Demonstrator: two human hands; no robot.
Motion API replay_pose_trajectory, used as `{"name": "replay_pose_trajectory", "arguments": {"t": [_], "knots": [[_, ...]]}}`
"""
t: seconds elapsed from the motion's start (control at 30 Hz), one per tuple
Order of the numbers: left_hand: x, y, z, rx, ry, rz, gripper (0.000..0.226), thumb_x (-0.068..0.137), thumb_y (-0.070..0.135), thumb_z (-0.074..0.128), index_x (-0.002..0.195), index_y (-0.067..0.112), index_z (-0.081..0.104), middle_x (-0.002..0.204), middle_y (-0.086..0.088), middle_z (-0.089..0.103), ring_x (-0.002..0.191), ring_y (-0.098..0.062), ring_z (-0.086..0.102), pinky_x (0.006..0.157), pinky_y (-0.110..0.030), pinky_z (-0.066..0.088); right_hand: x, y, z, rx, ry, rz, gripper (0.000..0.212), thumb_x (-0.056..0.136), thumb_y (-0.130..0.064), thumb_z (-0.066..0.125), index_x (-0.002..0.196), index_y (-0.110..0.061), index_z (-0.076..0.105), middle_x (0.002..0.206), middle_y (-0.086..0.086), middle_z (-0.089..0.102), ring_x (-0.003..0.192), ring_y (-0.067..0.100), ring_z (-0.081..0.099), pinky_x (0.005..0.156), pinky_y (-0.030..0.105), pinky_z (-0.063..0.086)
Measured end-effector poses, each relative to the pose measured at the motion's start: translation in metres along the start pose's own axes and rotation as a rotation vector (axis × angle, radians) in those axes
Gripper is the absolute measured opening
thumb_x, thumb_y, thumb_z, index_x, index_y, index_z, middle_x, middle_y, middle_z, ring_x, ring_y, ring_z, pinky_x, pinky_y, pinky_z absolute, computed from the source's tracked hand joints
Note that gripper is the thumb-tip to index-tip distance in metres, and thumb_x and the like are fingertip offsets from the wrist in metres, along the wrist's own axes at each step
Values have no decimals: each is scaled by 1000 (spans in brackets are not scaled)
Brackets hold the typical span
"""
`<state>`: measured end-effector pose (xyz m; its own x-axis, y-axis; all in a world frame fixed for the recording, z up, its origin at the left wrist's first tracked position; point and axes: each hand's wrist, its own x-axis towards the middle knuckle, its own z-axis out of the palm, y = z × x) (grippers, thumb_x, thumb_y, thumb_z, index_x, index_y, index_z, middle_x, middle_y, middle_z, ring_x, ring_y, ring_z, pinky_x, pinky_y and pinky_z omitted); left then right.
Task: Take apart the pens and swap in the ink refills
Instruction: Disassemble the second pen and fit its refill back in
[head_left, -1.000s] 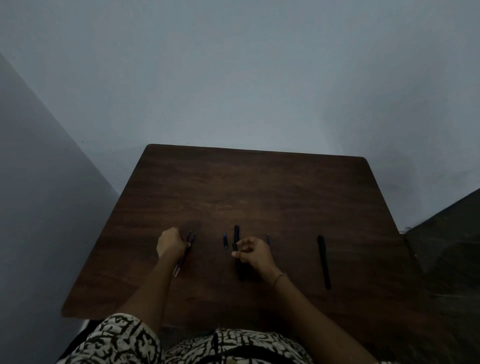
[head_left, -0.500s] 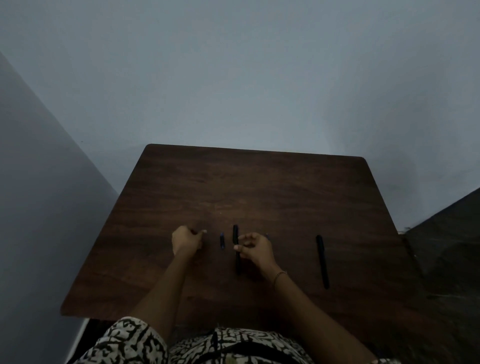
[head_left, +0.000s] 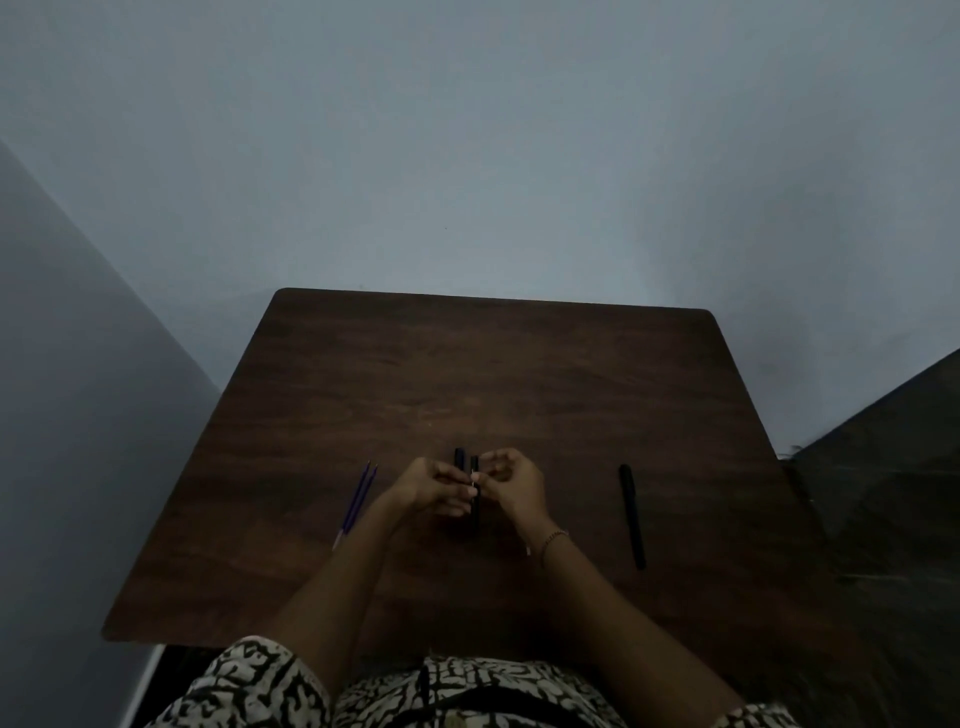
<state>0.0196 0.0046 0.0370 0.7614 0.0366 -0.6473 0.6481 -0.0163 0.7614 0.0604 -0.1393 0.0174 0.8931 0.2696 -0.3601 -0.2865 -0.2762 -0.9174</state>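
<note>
A dark wooden tabletop is seen in the lower half of the frame, set against a pale wall that fills the upper half. Near the centre of the frame, both hands are brought together just above the tabletop. The left hand is curled, with its fingertips closed on a black pen barrel, which runs roughly vertically in the picture between the two hands. The right hand is likewise curled, and its thumb and forefinger are pinched at the upper part of the same barrel; a thin bracelet is worn on that wrist. A second short black piece is visible just left of the barrel's upper end, above the left hand; whether it is held or lying on the tabletop cannot be told in the dim light. To the left of the hands, well apart from them, two purple ink refills are laid side by side on the tabletop, slanted with their tips toward the upper right. To the right of the hands, a whole black pen is laid on the tabletop, nearly vertical in the frame. A black-and-white patterned garment is seen at the bottom edge.
</note>
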Motion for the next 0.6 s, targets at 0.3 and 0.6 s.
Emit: {"name": "replay_pose_trajectory", "arguments": {"t": [0.3,0.6], "knots": [[4,-4,5,105,75,12,18,77,-6,69,85,3,55,73,-11,63,43,-6,64,47,-20,56,8,18,-45,-845,143,21,29,85,-28,65,99,-2,64,106,15,66,100,28,62,82,35,51],[7,-6,0,179,86,-26,34,75,-3,73,105,-5,57,73,-9,64,47,-8,64,48,-20,55,11,12,-38,-1010,89,96,37,82,-31,65,104,0,65,111,18,66,102,33,63,80,33,51]]}}
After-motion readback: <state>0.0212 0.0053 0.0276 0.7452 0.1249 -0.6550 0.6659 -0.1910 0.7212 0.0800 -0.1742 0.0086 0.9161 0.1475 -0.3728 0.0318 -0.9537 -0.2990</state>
